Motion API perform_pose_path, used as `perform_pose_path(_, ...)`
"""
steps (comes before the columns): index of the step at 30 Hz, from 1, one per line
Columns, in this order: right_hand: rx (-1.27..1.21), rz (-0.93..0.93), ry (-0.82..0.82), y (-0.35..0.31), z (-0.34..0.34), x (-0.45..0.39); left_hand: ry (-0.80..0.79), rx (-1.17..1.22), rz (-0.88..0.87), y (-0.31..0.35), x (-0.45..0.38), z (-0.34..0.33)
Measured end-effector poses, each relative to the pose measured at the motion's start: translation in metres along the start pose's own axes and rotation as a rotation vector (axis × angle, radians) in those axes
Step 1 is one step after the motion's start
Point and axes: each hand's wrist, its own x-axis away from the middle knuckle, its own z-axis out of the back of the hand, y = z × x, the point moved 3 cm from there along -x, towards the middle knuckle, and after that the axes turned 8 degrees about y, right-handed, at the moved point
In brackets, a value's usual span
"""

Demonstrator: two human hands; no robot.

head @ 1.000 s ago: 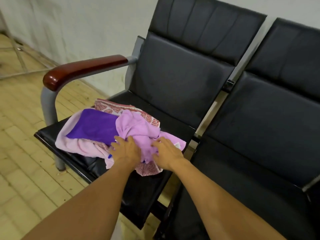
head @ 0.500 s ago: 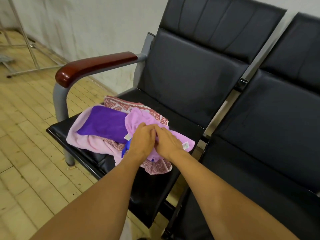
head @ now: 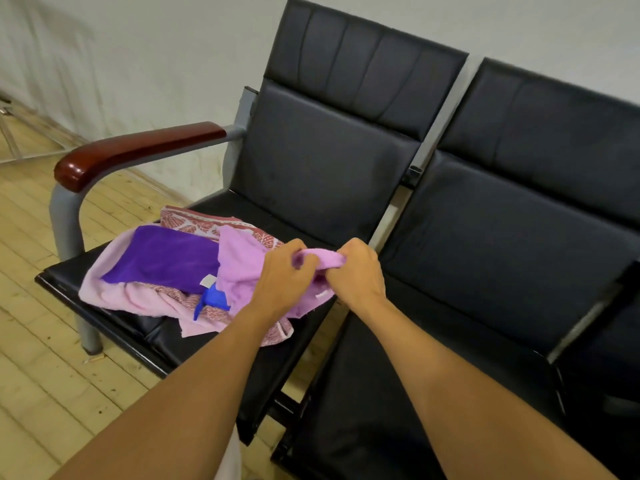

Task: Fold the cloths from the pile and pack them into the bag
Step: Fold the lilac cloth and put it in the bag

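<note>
At frame centre, left hand [head: 284, 271] and right hand [head: 358, 271] each pinch lilac towel [head: 239, 268] edge, lifting it off cloth pile [head: 166, 271] on black seat [head: 156, 334], left of centre. Step: picking first cloth. Next: shake flat, fold. Bag not visible.

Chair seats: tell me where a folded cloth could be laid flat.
Free: the right seat, bare beside the right hand, and the left seat's back strip behind the cloth pile. Crowded: the left seat's front, by the armrest.
</note>
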Motion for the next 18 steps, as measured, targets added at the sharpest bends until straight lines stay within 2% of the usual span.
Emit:
perform_pose_path(7, -0.206, 0.005, 0.189, 0.02, 0.071, 0.016, -0.045, 0.056, -0.101, 0.06, 0.028, -0.03)
perform_pose_path(10, -0.145, 0.059, 0.215, 0.03, 0.106, 0.025, -0.113, 0.127, -0.167, 0.085, 0.041, -0.039)
perform_pose_path(14, -0.162, -0.009, 0.24, 0.047, 0.147, 0.037, -0.204, 0.108, -0.195, 0.123, 0.05, -0.047)
perform_pose_path(18, -0.07, -0.031, 0.342, 0.058, 0.185, 0.045, -0.235, -0.017, -0.369, 0.152, 0.038, -0.056)
